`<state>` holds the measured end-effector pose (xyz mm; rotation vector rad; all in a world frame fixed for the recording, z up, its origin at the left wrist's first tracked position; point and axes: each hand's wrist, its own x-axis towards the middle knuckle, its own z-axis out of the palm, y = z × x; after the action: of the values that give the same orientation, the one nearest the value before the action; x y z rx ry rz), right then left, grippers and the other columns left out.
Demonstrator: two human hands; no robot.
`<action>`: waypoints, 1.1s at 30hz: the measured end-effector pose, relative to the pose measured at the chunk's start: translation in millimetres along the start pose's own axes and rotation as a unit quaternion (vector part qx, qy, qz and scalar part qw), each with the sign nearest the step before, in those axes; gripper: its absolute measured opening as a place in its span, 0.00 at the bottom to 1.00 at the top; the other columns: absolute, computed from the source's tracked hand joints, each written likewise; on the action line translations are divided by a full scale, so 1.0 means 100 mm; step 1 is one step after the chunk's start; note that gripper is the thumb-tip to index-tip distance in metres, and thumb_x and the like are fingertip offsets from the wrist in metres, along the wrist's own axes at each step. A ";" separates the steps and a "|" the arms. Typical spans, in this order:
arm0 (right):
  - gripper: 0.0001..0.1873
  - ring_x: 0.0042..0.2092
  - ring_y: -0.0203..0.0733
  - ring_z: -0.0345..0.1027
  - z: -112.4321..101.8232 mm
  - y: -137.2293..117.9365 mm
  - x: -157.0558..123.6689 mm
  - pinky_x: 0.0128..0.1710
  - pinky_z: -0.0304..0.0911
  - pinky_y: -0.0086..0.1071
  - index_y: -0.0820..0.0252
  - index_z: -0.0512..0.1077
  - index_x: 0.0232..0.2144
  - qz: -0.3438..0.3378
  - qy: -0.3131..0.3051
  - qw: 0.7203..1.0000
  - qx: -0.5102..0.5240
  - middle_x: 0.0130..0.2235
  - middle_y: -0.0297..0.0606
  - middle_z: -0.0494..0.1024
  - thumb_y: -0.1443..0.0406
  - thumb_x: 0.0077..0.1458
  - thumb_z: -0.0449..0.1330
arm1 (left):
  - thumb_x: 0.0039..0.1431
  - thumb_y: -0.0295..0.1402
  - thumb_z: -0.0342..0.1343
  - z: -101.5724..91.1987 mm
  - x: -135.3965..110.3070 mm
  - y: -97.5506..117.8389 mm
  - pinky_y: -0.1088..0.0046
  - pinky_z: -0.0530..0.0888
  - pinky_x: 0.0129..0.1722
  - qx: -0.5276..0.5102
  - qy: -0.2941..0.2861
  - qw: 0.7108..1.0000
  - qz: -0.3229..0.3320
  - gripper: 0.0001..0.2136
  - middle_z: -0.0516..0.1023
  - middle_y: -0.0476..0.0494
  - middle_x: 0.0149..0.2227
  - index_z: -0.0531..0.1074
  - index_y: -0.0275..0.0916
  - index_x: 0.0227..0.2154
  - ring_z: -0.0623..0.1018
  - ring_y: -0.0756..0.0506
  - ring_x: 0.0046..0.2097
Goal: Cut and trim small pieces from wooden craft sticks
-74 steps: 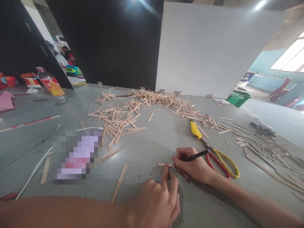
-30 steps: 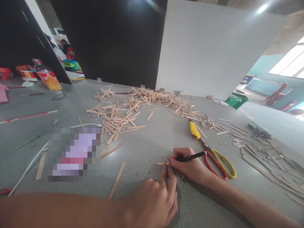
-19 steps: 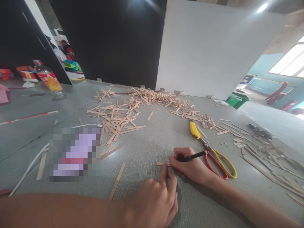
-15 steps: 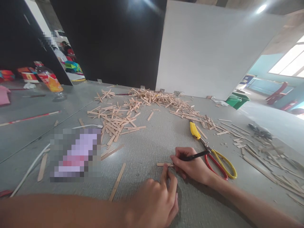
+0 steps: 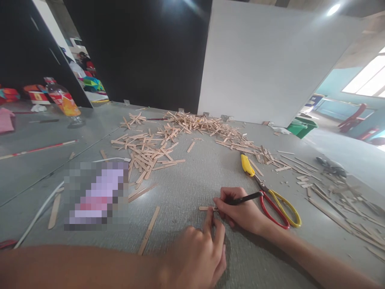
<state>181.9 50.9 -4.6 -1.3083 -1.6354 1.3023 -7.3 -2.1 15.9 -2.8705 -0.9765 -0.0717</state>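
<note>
My right hand (image 5: 240, 208) grips a black pen (image 5: 248, 198), its tip end low over a short wooden craft stick (image 5: 204, 208) on the grey table. My left hand (image 5: 200, 253) presses that stick flat with an outstretched fingertip, the other fingers curled under. The stick's right part is hidden by my fingers. Just beyond my right hand lie shears with red and yellow handles (image 5: 275, 204). Next to their blades is a yellow-handled cutter (image 5: 247, 165). One longer craft stick (image 5: 149, 230) rests left of my left hand.
A heap of craft sticks (image 5: 192, 122) spreads below black and white upright panels (image 5: 255, 60). A blurred purple object (image 5: 99, 192) and a white cable (image 5: 39, 212) lie left. Split wood strips (image 5: 333, 212) cover the right side. A drink bottle (image 5: 63, 100) stands far left.
My right hand and the pen have shifted slightly left along the stick. My left hand stays in place on it.
</note>
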 end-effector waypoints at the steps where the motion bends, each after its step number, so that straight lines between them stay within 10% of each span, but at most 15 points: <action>1: 0.20 0.14 0.29 0.59 0.00 -0.01 0.00 0.13 0.50 0.23 0.56 0.64 0.22 0.002 -0.001 1.000 0.002 0.18 0.29 0.71 0.55 0.62 0.61 | 0.66 0.33 0.52 0.00 0.00 0.00 0.63 0.81 0.21 0.003 0.001 1.000 0.002 0.24 0.76 0.14 0.55 0.70 0.23 0.60 0.83 0.39 0.24; 33: 0.20 0.14 0.29 0.57 0.01 -0.03 0.02 0.13 0.49 0.23 0.56 0.65 0.22 0.006 -0.004 1.000 0.005 0.17 0.27 0.70 0.54 0.61 0.62 | 0.67 0.34 0.51 -0.03 0.01 -0.01 0.63 0.81 0.21 0.021 -0.018 1.000 0.010 0.25 0.75 0.13 0.56 0.69 0.21 0.61 0.83 0.40 0.24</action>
<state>179.2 52.1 -2.2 -1.3098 -1.6263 1.3220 -7.3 -1.5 18.7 -2.8521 -0.9421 0.0014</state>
